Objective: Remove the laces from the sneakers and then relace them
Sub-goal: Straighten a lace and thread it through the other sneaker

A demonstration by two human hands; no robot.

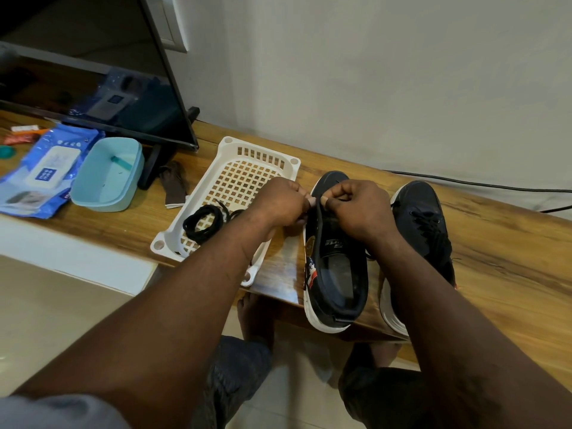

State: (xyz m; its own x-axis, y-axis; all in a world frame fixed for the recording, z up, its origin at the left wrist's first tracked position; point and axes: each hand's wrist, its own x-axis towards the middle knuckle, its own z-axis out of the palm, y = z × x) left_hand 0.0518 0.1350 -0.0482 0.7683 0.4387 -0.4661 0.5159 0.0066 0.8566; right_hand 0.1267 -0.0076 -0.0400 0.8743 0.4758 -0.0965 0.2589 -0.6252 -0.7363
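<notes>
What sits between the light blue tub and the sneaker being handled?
Head view: a white lattice basket holding a coiled black lace, and a brown cloth piece.

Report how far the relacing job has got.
Done: one black lace lies coiled in the white tray, apparently pulled from the left sneaker, whose tongue lies bare. In hand: the left hand and right hand pinch that sneaker's upper edge near the toe; threading or not is unclear. Left: the right sneaker is still laced.
</notes>
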